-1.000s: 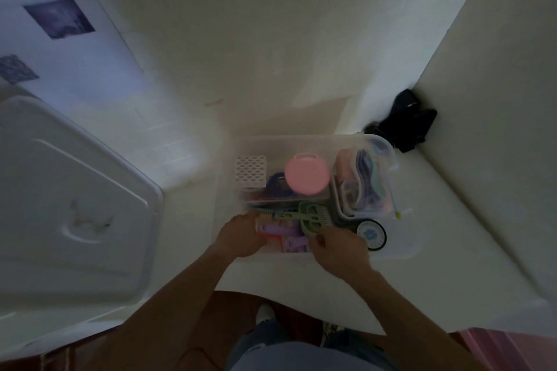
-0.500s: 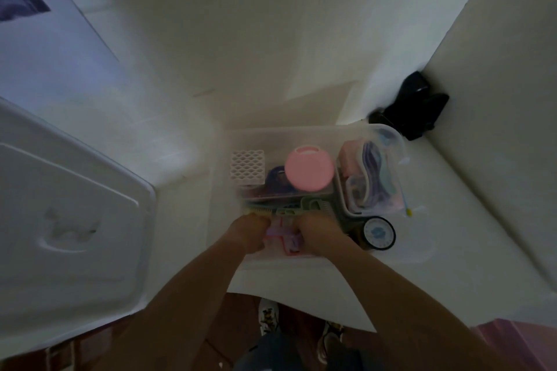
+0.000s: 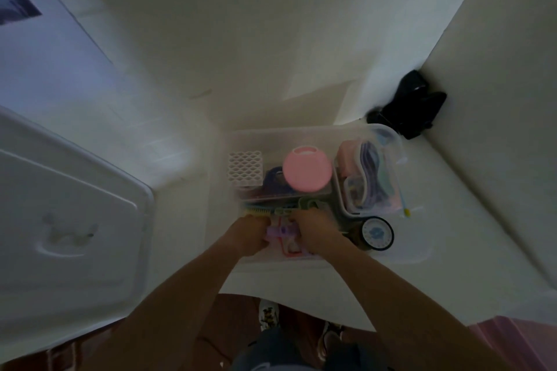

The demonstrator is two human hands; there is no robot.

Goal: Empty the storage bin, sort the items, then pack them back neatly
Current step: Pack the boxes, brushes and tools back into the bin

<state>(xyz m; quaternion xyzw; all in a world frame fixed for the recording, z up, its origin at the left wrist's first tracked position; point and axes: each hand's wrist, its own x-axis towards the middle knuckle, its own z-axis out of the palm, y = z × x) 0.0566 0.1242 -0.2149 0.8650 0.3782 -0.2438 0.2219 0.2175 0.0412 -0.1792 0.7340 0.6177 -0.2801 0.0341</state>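
Note:
A clear plastic storage bin (image 3: 413, 253) sits on the white table, full of items. Inside are a round pink case (image 3: 307, 170), a white lattice holder (image 3: 244, 169), a clear box of pink and purple things (image 3: 369, 178), a green comb-like piece (image 3: 310, 205) and a black-rimmed round dial (image 3: 377, 233). My left hand (image 3: 248, 235) and my right hand (image 3: 316, 230) are both down in the bin's near end, fingers curled around a purple and pink plastic item (image 3: 281, 232) between them. Their fingertips are hidden.
The bin's large white lid (image 3: 69, 220) lies on the table to the left. A black object (image 3: 413, 105) sits in the corner behind the bin, by the wall on the right. The table's near edge (image 3: 301, 304) is just in front of my legs.
My hands have come closer together over the purple and pink item at the bin's near end. The view has shifted slightly; the bin's contents are otherwise unmoved.

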